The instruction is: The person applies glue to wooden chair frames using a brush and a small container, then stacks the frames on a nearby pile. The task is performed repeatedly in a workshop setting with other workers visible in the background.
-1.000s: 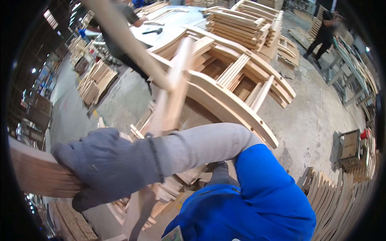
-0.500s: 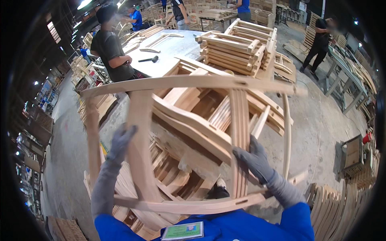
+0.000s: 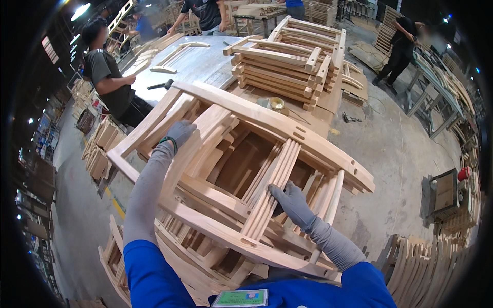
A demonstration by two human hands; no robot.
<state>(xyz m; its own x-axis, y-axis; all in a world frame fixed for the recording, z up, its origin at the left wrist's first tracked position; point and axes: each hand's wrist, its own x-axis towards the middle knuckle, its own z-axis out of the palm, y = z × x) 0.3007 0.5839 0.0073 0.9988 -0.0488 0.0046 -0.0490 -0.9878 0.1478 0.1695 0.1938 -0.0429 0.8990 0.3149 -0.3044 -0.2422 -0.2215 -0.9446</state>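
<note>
As both grips (image 3: 181,132) (image 3: 295,204) clasp crosspieces (image 3: 198,141) (image 3: 281,172), frame (image 3: 215,226) around

Standing by, I note the worker's left arm (image 3: 144,203) extended well forward, the gloved left hand (image 3: 182,133) back uppermost, fingers curled over, a green band (image 3: 168,143) circling the wrist. The right arm (image 3: 339,246) angles inward, its gloved right hand (image 3: 294,204) set lower, bent in a grip, thumb foremost. Grey coverings (image 3: 141,218) sheathe both forearms; blue sleeves (image 3: 154,274) show above.
</note>
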